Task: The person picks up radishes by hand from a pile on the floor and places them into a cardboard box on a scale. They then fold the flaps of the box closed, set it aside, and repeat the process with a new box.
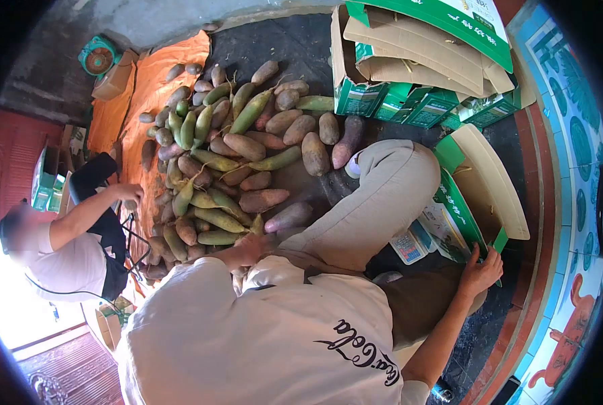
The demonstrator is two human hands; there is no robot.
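My right hand point(482, 268) grips the near edge of an open green and brown carton point(487, 179), its fingers bent over a flap. The carton stands on a small scale point(409, 246) with a lit display. At the near edge of a large pile of radishes point(251, 145), some green and others brownish or purple, is my left hand point(253, 248). It is blurred and partly hidden by my sleeve, so its fingers cannot be made out. A purple radish point(289, 217) lies just beyond it.
Green cartons point(409, 104) with flattened cardboard on top stand at the back right. At left, another person point(72, 250) reaches toward the pile. An orange sheet point(129, 101) lies under its left side. A green round scale point(99, 57) is at the back left.
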